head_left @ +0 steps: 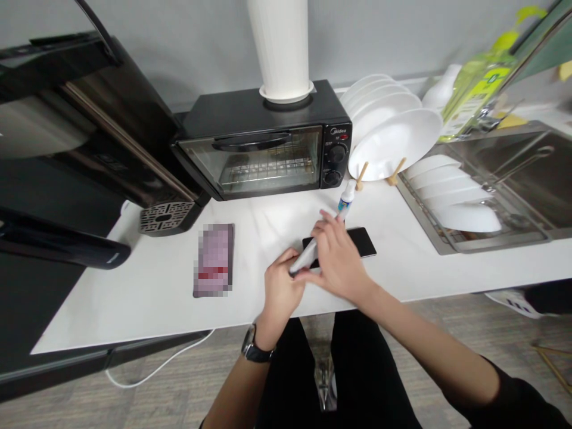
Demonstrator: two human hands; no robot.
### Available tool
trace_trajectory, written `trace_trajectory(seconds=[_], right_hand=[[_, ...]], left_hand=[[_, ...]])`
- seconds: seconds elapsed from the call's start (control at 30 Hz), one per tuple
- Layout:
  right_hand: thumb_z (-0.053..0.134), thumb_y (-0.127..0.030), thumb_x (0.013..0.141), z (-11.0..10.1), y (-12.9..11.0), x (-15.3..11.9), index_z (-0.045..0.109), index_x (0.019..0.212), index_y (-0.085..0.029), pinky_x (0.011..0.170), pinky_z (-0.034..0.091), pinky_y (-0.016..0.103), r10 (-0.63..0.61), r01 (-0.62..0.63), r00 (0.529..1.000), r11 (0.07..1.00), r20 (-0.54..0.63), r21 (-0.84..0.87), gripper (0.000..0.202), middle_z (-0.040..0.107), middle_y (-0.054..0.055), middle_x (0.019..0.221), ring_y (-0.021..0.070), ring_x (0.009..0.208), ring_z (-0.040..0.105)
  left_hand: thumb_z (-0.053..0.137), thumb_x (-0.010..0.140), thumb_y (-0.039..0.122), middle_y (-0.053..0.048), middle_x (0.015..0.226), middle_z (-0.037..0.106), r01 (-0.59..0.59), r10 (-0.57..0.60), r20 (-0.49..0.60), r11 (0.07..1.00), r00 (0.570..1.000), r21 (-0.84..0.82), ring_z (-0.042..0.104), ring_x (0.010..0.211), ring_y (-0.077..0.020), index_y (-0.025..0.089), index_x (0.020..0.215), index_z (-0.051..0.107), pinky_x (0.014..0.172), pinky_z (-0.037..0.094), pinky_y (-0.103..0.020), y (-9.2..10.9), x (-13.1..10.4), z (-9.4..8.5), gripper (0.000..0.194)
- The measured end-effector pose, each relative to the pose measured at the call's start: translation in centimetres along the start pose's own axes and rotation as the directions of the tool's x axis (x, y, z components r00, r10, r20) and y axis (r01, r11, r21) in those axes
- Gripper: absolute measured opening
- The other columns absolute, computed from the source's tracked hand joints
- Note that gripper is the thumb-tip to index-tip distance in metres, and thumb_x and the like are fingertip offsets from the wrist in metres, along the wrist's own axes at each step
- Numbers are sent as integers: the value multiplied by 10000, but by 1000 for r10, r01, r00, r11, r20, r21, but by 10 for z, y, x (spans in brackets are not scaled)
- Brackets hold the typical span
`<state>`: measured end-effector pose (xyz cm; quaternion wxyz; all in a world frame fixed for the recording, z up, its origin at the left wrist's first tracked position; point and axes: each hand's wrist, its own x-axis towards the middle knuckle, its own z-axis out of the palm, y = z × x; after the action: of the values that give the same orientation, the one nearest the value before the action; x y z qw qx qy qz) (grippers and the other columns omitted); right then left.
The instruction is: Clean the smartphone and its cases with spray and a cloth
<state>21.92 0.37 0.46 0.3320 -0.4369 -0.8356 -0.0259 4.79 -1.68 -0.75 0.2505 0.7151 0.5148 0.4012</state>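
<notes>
A slim grey-white object [306,257], too blurred and covered to name, slants between my hands above the white counter. My left hand [282,285], with a black-strapped watch on its wrist, is closed at the lower end of it. Along its upper side my right hand [340,259] grips it with bent fingers. Under and behind the right hand lies a black phone [363,242], partly hidden. Just beyond the fingers stands a small white bottle [347,195] with a blue label. To the left, a phone-like slab [214,260] with a blurred-out face rests on the counter.
A black toaster oven [268,161] stands at the back, a white pot [283,53] on top. White plates [395,143] lean in a rack beside it. At right is a sink [513,155] with bowls [460,196]. A dark drink machine [129,137] stands left.
</notes>
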Motion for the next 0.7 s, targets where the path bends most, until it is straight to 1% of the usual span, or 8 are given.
trace_trajectory(seconds=[0.13, 0.23, 0.3, 0.4, 0.47, 0.57, 0.63, 0.7], right_hand=[[439, -860, 931, 3, -9, -4, 535, 1411, -74, 1286, 351, 584, -222, 213, 970, 973, 100, 93, 927, 649, 230, 1413, 375, 1474, 502], [412, -805, 976, -1, 3, 0, 599, 1279, -91, 1280, 318, 649, -30, 29, 999, 999, 30, 16, 798, 690, 234, 1287, 399, 1421, 552], [409, -837, 953, -1, 4, 0, 607, 1240, -77, 1260, 322, 691, 64, -64, 998, 998, -18, -5, 836, 676, 264, 1272, 450, 1481, 481], [435, -895, 900, 2, -6, -6, 546, 1385, -52, 1275, 341, 647, -89, 85, 994, 994, 62, 64, 979, 627, 273, 1413, 438, 1556, 390], [436, -865, 927, 2, -6, -8, 509, 1450, -81, 1304, 308, 624, -173, 164, 979, 982, 107, 90, 945, 626, 242, 1454, 396, 1539, 435], [407, -799, 984, -3, 8, -2, 552, 1380, -107, 1310, 243, 674, -13, 13, 999, 1000, 47, 3, 810, 660, 242, 1383, 403, 1503, 483], [392, -812, 978, -4, 10, 0, 569, 1334, -79, 1291, 262, 697, 79, -79, 997, 997, 6, -28, 834, 639, 273, 1383, 447, 1542, 418], [395, -858, 944, -2, 0, -3, 551, 1368, -46, 1278, 317, 667, 8, -9, 999, 1000, 51, 11, 929, 599, 287, 1444, 458, 1584, 340]], left_hand=[[642, 911, 267, -40, 848, 697, -84, 85, 2, 992, 996, -94, 661, 716, -184, 193, 840, 660, 654, 526, -281, -4, -1, 0, 103], [633, 972, 313, -17, 768, 637, -16, 16, -29, 1000, 999, -10, 623, 668, -164, 193, 750, 632, 618, 481, -270, -1, -1, 1, 253], [617, 995, 317, -11, 742, 613, 11, -11, -31, 1000, 999, 11, 606, 648, -155, 191, 703, 614, 612, 473, -267, 0, -1, 1, 318], [638, 954, 286, -49, 850, 695, -43, 44, 7, 994, 999, -102, 667, 730, -191, 186, 804, 669, 679, 548, -293, -2, -2, 0, 182], [647, 940, 284, -71, 919, 727, -67, 67, -3, 987, 998, -143, 692, 789, -217, 184, 907, 701, 725, 574, -316, -3, -2, 0, 119], [627, 989, 317, -33, 827, 676, -21, 20, -31, 1000, 999, -18, 660, 728, -185, 194, 832, 694, 685, 524, -294, -1, -1, 2, 210], [600, 1014, 329, -11, 763, 627, -4, 5, -29, 999, 1000, 46, 627, 676, -161, 196, 728, 644, 641, 481, -279, 1, 0, 2, 319], [583, 1012, 353, -15, 766, 634, -38, 38, -24, 999, 999, 4, 626, 668, -162, 201, 712, 616, 622, 484, -282, 1, 0, 1, 338]])
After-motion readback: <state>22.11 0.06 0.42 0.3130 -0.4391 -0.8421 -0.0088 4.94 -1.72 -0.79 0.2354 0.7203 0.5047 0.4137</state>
